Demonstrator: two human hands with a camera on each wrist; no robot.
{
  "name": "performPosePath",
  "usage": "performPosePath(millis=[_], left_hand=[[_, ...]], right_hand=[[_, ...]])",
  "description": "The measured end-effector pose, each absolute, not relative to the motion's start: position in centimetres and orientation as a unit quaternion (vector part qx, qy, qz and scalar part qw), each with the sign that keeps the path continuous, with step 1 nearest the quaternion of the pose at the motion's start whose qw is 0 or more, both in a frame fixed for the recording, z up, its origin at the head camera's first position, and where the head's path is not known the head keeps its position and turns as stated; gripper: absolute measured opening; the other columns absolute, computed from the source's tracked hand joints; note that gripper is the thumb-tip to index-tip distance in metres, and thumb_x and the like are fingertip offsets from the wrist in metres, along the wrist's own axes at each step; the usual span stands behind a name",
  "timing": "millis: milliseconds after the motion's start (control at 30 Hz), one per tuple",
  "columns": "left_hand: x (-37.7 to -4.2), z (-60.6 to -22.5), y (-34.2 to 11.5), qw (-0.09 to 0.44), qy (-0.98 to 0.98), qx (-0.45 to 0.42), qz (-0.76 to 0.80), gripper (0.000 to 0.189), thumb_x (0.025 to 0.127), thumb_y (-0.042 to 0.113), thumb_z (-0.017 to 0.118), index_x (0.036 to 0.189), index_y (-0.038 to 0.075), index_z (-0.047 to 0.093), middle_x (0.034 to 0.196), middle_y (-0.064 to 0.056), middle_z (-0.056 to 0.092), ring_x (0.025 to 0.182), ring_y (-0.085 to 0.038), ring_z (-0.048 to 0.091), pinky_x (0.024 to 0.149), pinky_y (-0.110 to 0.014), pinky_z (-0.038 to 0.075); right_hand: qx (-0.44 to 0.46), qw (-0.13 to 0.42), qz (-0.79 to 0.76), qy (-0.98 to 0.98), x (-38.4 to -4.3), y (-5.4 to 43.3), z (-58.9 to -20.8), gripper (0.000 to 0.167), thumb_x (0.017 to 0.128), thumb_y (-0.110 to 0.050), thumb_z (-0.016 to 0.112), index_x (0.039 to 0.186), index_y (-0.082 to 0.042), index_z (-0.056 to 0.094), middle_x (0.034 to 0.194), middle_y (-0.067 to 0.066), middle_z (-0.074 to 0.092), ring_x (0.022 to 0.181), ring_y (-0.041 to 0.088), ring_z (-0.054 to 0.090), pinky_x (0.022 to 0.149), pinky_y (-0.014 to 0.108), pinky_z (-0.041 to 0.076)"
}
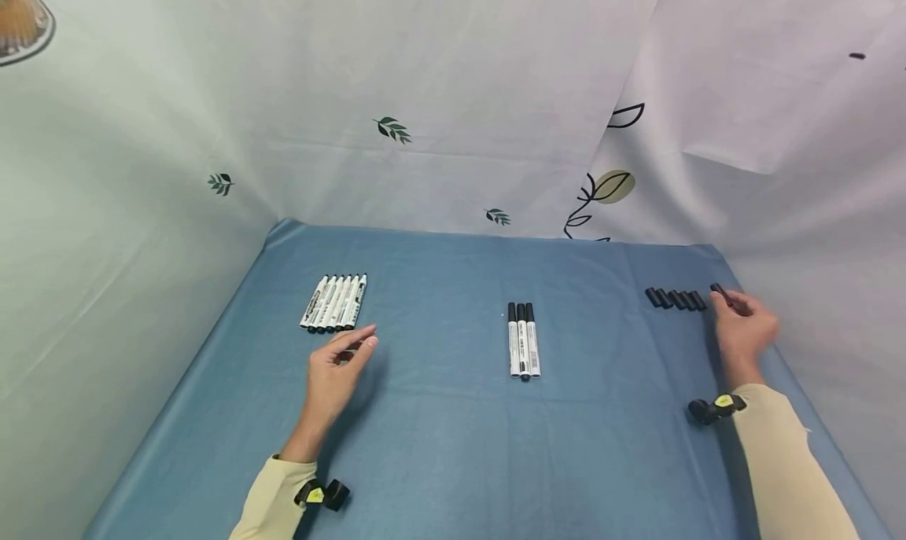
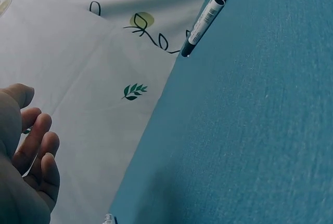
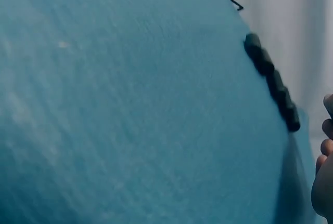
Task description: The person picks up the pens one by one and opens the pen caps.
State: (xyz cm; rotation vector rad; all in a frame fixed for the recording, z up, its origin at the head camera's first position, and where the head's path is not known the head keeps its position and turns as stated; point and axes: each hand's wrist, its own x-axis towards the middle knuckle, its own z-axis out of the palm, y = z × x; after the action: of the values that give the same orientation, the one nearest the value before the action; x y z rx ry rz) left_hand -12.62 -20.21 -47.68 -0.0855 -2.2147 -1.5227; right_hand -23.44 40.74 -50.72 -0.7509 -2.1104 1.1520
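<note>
In the head view my right hand (image 1: 745, 329) pinches a black marker cap (image 1: 720, 292) at the right end of a row of several black caps (image 1: 675, 299). That row also shows in the right wrist view, where only part of my right hand (image 3: 323, 167) is visible. My left hand (image 1: 340, 371) hovers over the cloth with loosely bent fingers and holds nothing. Just beyond it lie several uncapped white markers (image 1: 334, 303) side by side. Three capped markers (image 1: 524, 339) with black caps lie together near the middle.
A blue cloth (image 1: 439, 446) covers the table. White curtains (image 1: 439, 178) with leaf prints rise behind it and along both sides. Each wrist carries a small black camera, the left one (image 1: 324, 493) and the right one (image 1: 715, 409).
</note>
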Motion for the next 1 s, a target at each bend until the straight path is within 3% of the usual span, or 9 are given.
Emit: performPosePath(millis=[400,600,700,867,933,1000], left_hand=[[-12.4,-47.4,-20.1,0.221,-0.795,-0.042,-0.564,0.024,0.091,0.005,0.077,0.115,0.007,0.079,0.106,-0.01,0.075,0.086,-0.005,0.064,0.075,-0.017,0.049],[-12.2,-47.2,-20.2,0.218,-0.799,-0.039,-0.56,0.024,0.092,0.005,0.076,0.116,0.007,0.078,0.107,-0.01,0.074,0.087,-0.004,0.064,0.076,-0.018,0.049],[-12.1,-47.2,-20.1,0.216,-0.801,-0.038,-0.556,0.024,0.092,0.006,0.076,0.116,0.007,0.078,0.108,-0.009,0.074,0.087,-0.004,0.064,0.076,-0.017,0.049],[-12.1,-47.0,-20.1,0.214,-0.803,-0.042,-0.554,0.024,0.092,0.007,0.076,0.116,0.007,0.078,0.108,-0.009,0.075,0.087,-0.005,0.064,0.076,-0.017,0.049],[-12.1,-47.0,-20.1,0.214,-0.802,-0.045,-0.556,0.024,0.092,0.007,0.076,0.116,0.007,0.078,0.109,-0.009,0.074,0.088,-0.005,0.064,0.076,-0.017,0.049],[-12.1,-46.9,-20.1,0.214,-0.802,-0.046,-0.556,0.024,0.092,0.007,0.076,0.116,0.008,0.078,0.11,-0.009,0.075,0.088,-0.005,0.064,0.077,-0.017,0.049]], right_hand=[[-0.309,0.265,0.411,-0.816,-23.7,41.4,-51.6,0.045,0.095,-0.038,0.07,0.126,-0.004,0.073,0.081,-0.029,0.05,0.074,-0.013,0.042,0.074,0.014,0.034],[-0.32,0.239,0.394,-0.828,-24.2,41.8,-51.7,0.045,0.096,-0.039,0.068,0.128,-0.007,0.072,0.091,-0.015,0.062,0.072,-0.015,0.04,0.074,0.014,0.034],[-0.318,0.233,0.385,-0.834,-24.3,41.8,-51.7,0.045,0.096,-0.039,0.068,0.128,-0.008,0.072,0.089,-0.015,0.062,0.069,-0.016,0.04,0.072,0.014,0.034],[-0.307,0.233,0.37,-0.845,-24.3,41.4,-51.8,0.045,0.097,-0.038,0.067,0.128,-0.007,0.072,0.112,0.011,0.075,0.066,-0.018,0.038,0.069,0.013,0.036],[-0.306,0.234,0.364,-0.848,-24.3,41.4,-51.8,0.045,0.097,-0.039,0.067,0.129,-0.007,0.072,0.126,0.019,0.07,0.066,-0.019,0.036,0.072,0.016,0.041],[-0.306,0.234,0.362,-0.849,-24.4,41.4,-52.0,0.047,0.097,-0.041,0.067,0.13,-0.007,0.071,0.127,0.02,0.069,0.067,-0.02,0.035,0.081,0.023,0.048]])
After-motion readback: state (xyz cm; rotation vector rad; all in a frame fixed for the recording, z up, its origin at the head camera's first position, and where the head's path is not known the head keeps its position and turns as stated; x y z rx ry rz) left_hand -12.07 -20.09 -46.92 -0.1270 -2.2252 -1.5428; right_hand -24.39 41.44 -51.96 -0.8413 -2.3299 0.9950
